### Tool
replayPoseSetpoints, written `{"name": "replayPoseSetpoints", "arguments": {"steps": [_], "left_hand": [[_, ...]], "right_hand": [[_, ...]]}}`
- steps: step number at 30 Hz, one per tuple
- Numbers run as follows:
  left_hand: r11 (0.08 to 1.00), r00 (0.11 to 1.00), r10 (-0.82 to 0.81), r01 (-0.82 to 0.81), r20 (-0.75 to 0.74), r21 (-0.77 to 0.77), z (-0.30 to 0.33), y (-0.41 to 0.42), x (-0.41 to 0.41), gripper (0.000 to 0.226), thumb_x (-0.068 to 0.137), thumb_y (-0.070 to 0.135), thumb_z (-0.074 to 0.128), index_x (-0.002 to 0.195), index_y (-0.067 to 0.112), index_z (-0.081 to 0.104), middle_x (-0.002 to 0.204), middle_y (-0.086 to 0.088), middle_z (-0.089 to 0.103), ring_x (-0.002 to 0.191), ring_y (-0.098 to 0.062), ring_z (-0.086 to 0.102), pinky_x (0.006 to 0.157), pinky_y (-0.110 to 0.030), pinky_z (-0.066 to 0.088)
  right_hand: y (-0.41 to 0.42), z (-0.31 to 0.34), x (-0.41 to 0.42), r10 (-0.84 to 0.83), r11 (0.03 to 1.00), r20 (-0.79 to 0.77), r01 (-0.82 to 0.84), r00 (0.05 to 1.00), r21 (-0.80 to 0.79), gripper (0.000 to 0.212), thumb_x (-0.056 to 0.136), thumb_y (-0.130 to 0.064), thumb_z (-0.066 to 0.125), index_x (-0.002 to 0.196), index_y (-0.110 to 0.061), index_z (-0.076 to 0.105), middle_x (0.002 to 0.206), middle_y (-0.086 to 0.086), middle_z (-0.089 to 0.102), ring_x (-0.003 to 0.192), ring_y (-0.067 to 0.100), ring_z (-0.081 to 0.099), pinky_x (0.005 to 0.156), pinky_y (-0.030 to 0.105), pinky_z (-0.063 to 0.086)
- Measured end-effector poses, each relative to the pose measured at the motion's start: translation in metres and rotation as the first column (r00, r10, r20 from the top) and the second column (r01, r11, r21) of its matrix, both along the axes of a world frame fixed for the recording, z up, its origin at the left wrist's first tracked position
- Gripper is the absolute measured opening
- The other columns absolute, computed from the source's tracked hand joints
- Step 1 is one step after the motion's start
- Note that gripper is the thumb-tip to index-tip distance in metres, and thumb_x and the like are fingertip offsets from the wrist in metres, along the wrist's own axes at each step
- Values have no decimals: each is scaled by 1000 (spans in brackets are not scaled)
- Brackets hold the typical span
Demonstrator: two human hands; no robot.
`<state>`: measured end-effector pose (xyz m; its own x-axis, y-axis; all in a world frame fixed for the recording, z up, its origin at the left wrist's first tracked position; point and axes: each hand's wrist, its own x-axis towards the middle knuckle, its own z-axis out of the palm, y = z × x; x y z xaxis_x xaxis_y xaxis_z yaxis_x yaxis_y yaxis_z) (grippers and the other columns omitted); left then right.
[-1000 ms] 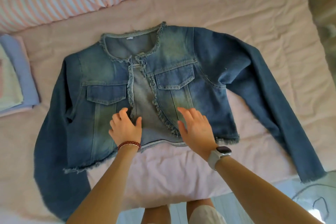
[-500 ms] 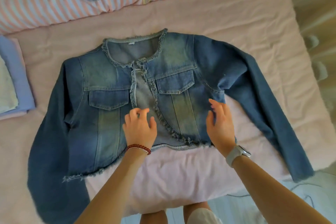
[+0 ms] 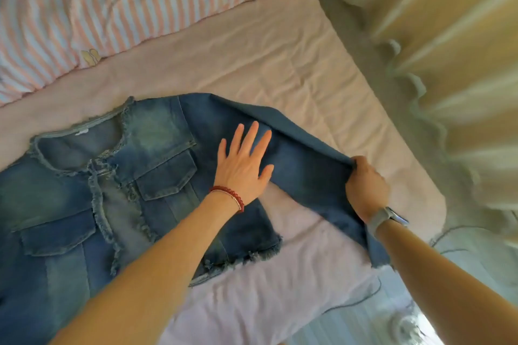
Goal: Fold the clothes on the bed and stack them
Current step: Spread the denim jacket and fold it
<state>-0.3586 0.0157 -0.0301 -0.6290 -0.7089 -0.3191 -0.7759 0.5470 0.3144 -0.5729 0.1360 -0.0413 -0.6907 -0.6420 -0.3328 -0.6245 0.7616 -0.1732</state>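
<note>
A blue denim jacket (image 3: 157, 176) with frayed edges and two chest pockets lies face up on the pink bed sheet (image 3: 266, 70). My left hand (image 3: 244, 165) presses flat, fingers spread, on the jacket where the right-side sleeve joins the body. My right hand (image 3: 365, 185) grips that sleeve (image 3: 305, 173) about halfway along and holds its upper edge lifted off the sheet. The sleeve's frayed cuff (image 3: 377, 258) hangs by my right forearm. The jacket's left side runs out of view.
Pink-and-white striped pillows (image 3: 157, 0) lie along the head of the bed. A cream ruffled curtain (image 3: 448, 64) hangs close along the bed's right side. The bed's near edge and a pale floor (image 3: 364, 319) show at the bottom right.
My view has swung to the right. My left hand moved from the jacket's front opening to the sleeve joint, and my right hand went from the hem to the sleeve and took hold of it.
</note>
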Motion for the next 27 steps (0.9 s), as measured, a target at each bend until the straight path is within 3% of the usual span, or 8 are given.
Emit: {"name": "replayPoseSetpoints", "arguments": {"steps": [3,7,11,16,19,21,23,27], "left_hand": [[996,995,-86,85,45,10,0,-26,-37,65,95,43,36,149,28,1,157,-1,-7,144,-24,-6,114,-51,7],[990,978,-138,136,156,19,-5,-57,-80,63,97,42,32,149,27,-1,157,1,-6,144,-27,-1,113,-53,8],[998,986,-54,56,157,-13,-15,-80,-108,58,97,37,36,148,22,13,154,-2,17,140,-23,16,112,-54,11],[999,991,4,2,133,-48,-28,-98,-139,51,96,40,40,142,20,33,139,-10,42,126,-32,38,106,-47,26],[996,998,54,-51,37,-76,-30,-98,-153,39,96,33,43,128,13,50,125,-15,51,113,-33,47,95,-43,36],[994,995,98,-99,-18,-42,-29,-94,-155,34,95,28,47,123,11,53,122,-16,50,111,-32,49,93,-42,40],[988,982,152,-151,-115,23,-23,-92,-152,33,94,25,48,124,12,54,127,-14,47,115,-30,47,97,-41,40],[909,816,415,-351,-403,226,10,-92,-119,26,95,21,47,117,12,58,125,-5,48,109,-14,49,87,-12,35]], "right_hand": [[-37,19,-55,88,991,-136,-100,987,-88,27,91,-9,40,111,-14,56,100,18,64,91,38,56,70,37,33],[-79,34,-93,35,984,-254,-79,967,-162,46,88,-17,54,133,-18,43,130,10,48,118,33,41,92,43,29],[-46,13,-53,-215,879,169,266,962,-395,35,92,-22,49,125,-10,46,122,8,49,111,28,47,82,37,39],[-7,-22,-40,-620,450,651,879,437,-161,24,91,-26,53,92,-1,53,75,8,52,75,27,52,70,30,38],[-23,-18,-63,-541,84,838,996,62,-19,18,92,-20,54,104,-7,57,92,9,57,83,24,55,82,37,50],[-32,-9,-74,-431,-58,900,997,-67,47,28,94,-15,51,120,-7,53,110,7,59,97,23,57,90,37,49],[-42,5,-79,-506,-5,861,998,49,-60,26,94,-13,46,119,-8,54,108,4,59,93,20,54,83,32,45],[-67,35,-59,-553,371,611,824,566,-428,19,96,-23,41,105,-14,56,94,-1,54,84,15,53,66,20,36]]}}
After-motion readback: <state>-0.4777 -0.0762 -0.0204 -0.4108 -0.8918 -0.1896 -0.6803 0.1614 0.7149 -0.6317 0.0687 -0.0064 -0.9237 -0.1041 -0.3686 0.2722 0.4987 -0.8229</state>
